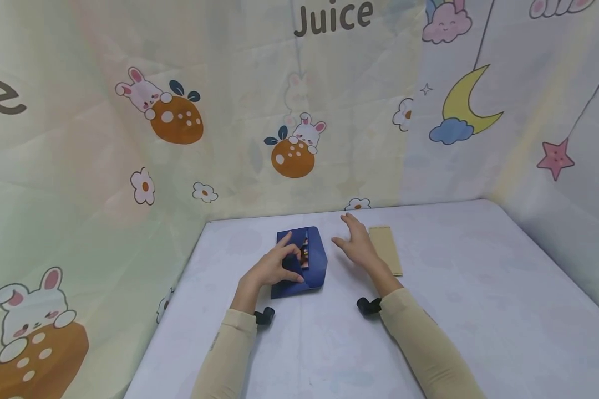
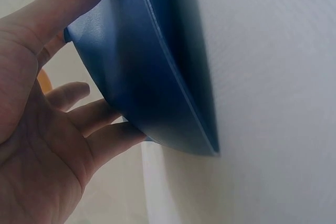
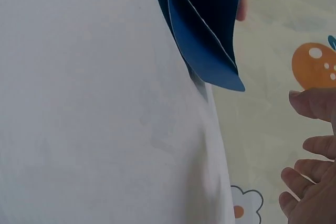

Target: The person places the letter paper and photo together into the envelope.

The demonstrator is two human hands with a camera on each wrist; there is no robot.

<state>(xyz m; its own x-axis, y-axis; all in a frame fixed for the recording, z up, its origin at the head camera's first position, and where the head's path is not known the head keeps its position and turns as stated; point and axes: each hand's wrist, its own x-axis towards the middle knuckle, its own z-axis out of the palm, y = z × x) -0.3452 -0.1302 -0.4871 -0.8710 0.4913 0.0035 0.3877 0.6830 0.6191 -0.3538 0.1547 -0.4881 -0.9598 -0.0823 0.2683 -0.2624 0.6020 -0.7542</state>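
Note:
A dark blue envelope [image 1: 316, 260] lies on the white table, its flap pointing right and its mouth gaping. Inside the mouth shows a colourful printed piece [image 1: 304, 254], too small to make out. My left hand [image 1: 274, 265] holds the envelope between thumb and fingers; in the left wrist view the blue paper [image 2: 142, 72] bows under that grip. To the envelope's right, apart from it, my right hand [image 1: 359, 244] hovers with fingers spread and nothing in them. The right wrist view shows this hand [image 3: 315, 171] at the right edge, away from the envelope [image 3: 205, 40].
A flat tan rectangular piece [image 1: 386, 249] lies just right of my right hand, partly behind the wrist. The white-covered table [image 1: 479, 310] meets printed cloth walls [image 1: 239, 138] at its back and sides. A black wrist camera [image 1: 368, 306] sits on each wrist.

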